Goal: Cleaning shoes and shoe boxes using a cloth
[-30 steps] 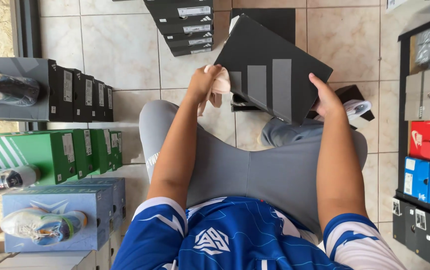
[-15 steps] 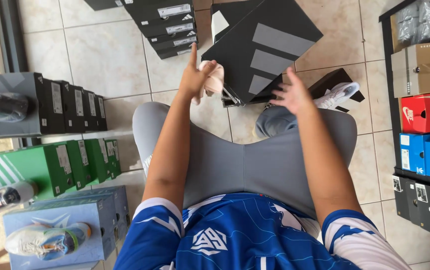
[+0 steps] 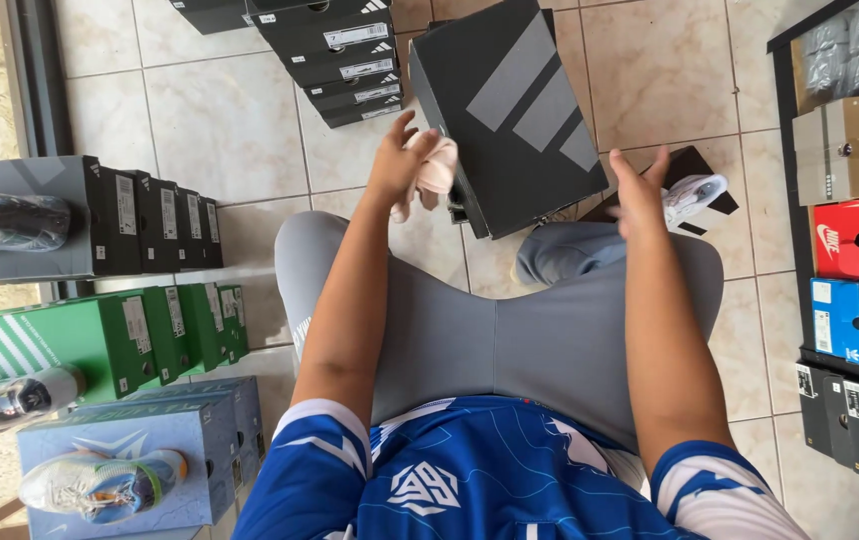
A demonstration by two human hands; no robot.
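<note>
Tilting black shoebox (image 3: 515, 115) w/ grey stripes; left hand (image 3: 402, 160) clutches pink cloth (image 3: 437, 170), right hand (image 3: 640, 195) open.

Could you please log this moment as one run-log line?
left hand: holds pink cloth | right hand: open, empty, beside black shoebox | black shoebox: tilted on tiled floor

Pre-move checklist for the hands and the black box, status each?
1. Left hand keeps a grip on the pink cloth: ok.
2. Right hand holds nothing, fingers spread: ok.
3. Black shoe box supported: cannot tell; it sits tilted, neither hand grips it.
4. Box lid shut: ok.
5. Wrapped white shoe beside the right hand, apart from the box: ok.
6. Tile floor to the left of the box bare: ok.
</note>
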